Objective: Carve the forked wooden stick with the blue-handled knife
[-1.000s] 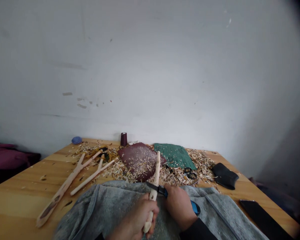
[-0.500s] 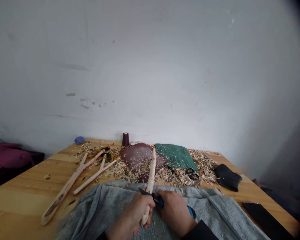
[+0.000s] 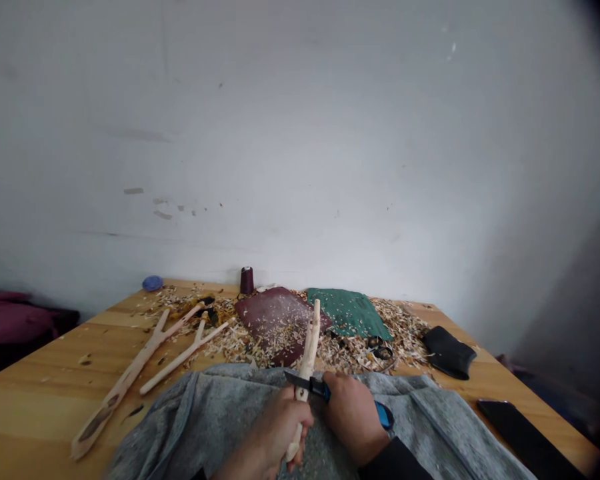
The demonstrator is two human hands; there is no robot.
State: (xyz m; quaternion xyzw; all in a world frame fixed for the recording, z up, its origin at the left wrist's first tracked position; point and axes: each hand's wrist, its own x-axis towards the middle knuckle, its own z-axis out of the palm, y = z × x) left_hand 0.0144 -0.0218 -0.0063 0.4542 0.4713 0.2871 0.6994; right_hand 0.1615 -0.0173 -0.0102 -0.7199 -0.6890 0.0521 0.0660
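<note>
My left hand [image 3: 279, 430] is closed round the lower part of a peeled, pale wooden stick [image 3: 309, 357], which points up and away from me. In my right hand [image 3: 353, 417] is a knife [image 3: 319, 387] with a dark blade and a blue and black handle. Its blade lies across the stick just above my left hand. Beneath both hands a grey cloth [image 3: 230, 393] is spread over the near edge of the table.
Two peeled forked sticks, a large one [image 3: 130, 377] and a smaller one [image 3: 180, 358], lie at the left. Wood shavings [image 3: 405, 330] cover maroon [image 3: 265, 310] and green [image 3: 350, 310] cloths. A thread spool [image 3: 247, 281] stands behind; a black phone [image 3: 525, 433] lies right.
The stick has turned in my left hand, and its fork now shows near the top. My knife blade sits slightly higher along it. The whole view has shifted a little.
</note>
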